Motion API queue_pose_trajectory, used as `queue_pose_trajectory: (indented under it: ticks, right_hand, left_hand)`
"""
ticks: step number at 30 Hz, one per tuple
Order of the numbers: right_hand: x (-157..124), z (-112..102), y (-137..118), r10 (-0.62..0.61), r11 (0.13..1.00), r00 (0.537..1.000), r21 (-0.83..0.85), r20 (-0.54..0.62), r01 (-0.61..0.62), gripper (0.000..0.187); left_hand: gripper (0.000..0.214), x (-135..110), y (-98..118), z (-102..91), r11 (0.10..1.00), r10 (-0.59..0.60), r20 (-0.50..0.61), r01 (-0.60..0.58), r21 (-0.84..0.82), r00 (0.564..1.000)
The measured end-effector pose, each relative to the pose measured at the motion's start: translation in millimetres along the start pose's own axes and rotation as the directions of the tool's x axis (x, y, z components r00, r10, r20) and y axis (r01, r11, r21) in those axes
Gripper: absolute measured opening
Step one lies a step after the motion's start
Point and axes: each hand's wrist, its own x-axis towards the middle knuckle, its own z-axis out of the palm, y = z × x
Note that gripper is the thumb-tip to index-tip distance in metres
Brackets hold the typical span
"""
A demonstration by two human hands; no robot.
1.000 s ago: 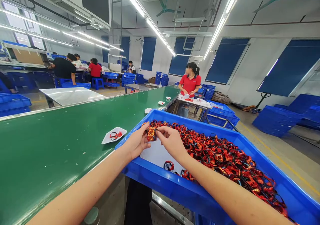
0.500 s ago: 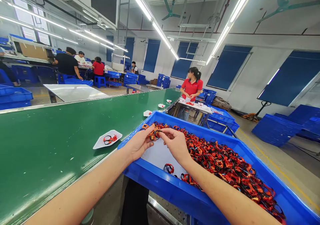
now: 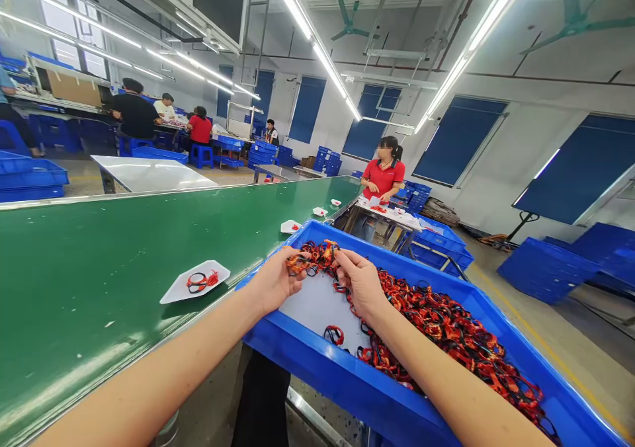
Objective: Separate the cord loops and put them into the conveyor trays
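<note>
Inside the back left corner of a blue tray [image 3: 317, 351], both my hands are over a heap of red, orange and black ring-shaped pieces [image 3: 436, 328]. Between the fingers of my left hand [image 3: 270, 283] is an orange and black ring-shaped piece [image 3: 297, 264]. My right hand [image 3: 364, 285] pinches another orange piece [image 3: 329, 251] between thumb and forefinger, a little to the right. One loose ring [image 3: 334, 334] lies on the tray's pale floor below my hands. Left of the tray, a white dish [image 3: 171, 293] with a black-and-red ring and red bits rests on the green conveyor belt [image 3: 124, 248].
More white dishes [image 3: 289, 227] sit farther up the belt. A co-worker in a red shirt [image 3: 381, 179] stands at a small table [image 3: 391, 217] ahead. Stacked blue trays [image 3: 546, 268] are at the right. Other people sit at benches at the far left.
My hands were together around a piece; now they are apart, each with a piece. The near white dish has shifted left and slightly closer along with the belt.
</note>
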Motion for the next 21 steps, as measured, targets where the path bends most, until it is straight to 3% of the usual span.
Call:
queue_pose_trajectory:
  ticks: [3,6,9,12,14,18,21]
  right_hand:
    - [-3.5,3.6,-5.0,-0.047,0.997,0.999,-0.059,0.001,0.047,0.027]
    - [-11.5,9.5,-10.9,-0.189,0.953,0.981,-0.233,0.035,0.192,0.022]
    - [-18.7,11.4,-15.3,-0.389,0.795,0.914,-0.459,0.115,0.397,0.015]
    - [-21.1,9.9,-17.7,-0.492,0.676,0.852,-0.537,0.181,0.505,0.016]
    - [-20.5,9.4,-18.0,-0.493,0.693,0.851,-0.511,0.179,0.509,0.020]
    - [-18.4,12.0,-17.0,-0.410,0.825,0.905,-0.375,0.116,0.422,0.034]
    - [-18.7,14.6,-16.7,-0.383,0.861,0.915,-0.312,0.124,0.402,0.036]
  left_hand:
    - [0.023,-1.0,1.3,-0.2,0.999,-0.034,-0.009,0.035,0.022,0.999]
    - [0.029,-1.5,-0.7,0.9,0.998,-0.031,-0.006,0.031,0.053,1.000]
    - [0.029,-2.4,-2.2,1.5,0.997,-0.030,0.002,0.029,0.066,1.000]
    - [0.026,-4.7,-1.5,1.5,0.998,-0.031,0.014,0.030,0.060,0.999]
    - [0.023,-6.8,-0.4,1.6,0.998,-0.035,0.030,0.033,0.060,0.999]
    - [0.019,-9.3,0.6,1.4,0.997,-0.034,0.065,0.029,0.071,0.997]
    - [0.019,-8.9,0.2,-0.2,0.996,-0.027,0.086,0.020,0.082,0.996]
